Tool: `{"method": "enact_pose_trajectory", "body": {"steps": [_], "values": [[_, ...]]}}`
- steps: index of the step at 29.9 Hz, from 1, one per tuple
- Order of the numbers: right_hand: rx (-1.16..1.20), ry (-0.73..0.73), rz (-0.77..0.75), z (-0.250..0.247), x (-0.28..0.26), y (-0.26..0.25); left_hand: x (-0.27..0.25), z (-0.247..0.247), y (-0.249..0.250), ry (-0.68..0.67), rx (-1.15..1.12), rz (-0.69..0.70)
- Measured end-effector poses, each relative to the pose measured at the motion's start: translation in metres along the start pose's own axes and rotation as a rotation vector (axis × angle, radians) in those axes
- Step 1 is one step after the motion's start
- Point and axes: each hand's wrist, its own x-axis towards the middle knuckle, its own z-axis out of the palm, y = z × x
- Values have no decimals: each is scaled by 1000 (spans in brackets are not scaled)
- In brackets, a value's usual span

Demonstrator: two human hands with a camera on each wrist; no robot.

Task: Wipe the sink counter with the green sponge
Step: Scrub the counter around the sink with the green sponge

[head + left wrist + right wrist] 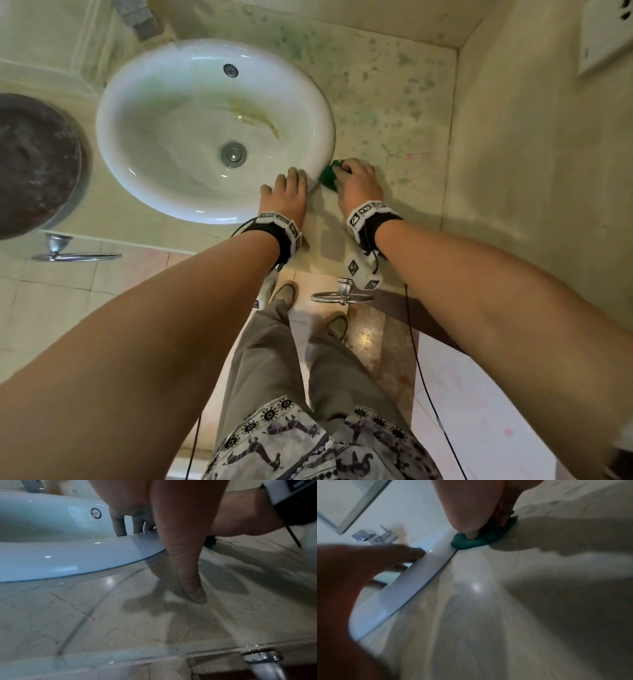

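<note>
Right hand grips green sponge on surface beside sink; left hand rests flat, fingers relaxed, on sink rim.

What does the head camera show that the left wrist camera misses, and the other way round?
Only the head view shows the green sponge gripped by the right hand on the counter, beside the basin's rim, plus the drain plug and the person's legs and shoes.

Only the left wrist view shows, close up, the left hand's fingers hooked over the rim into the basin and the thumb pressed on the counter.

Both show the white basin, its overflow hole and the left hand.
</note>
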Motion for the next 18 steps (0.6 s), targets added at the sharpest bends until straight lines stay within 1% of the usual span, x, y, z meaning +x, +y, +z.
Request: {"method": "enact_pose_trajectory", "body": {"steps": [2,4,7,9,12,15,18], "values": [[17,11,47,-3,20,4,1,2,-3,-20,18,1],[-16,-16,70,-11,34,4,0,5,-5,-66,87,6],[-130,-57,15,-18,38,5,2,8,-6,-66,102,10],[-146,-89,-41,-16,24,2,0,5,-6,-67,97,23],[-142,-98,-125,-5,-9,-5,-2,1,-5,-67,78,31],[-139,-134,-182,1,-41,-15,-2,-3,-1,-100,73,12],[-144,-160,-256,3,-67,-20,-1,-5,1,-96,69,-1]]}}
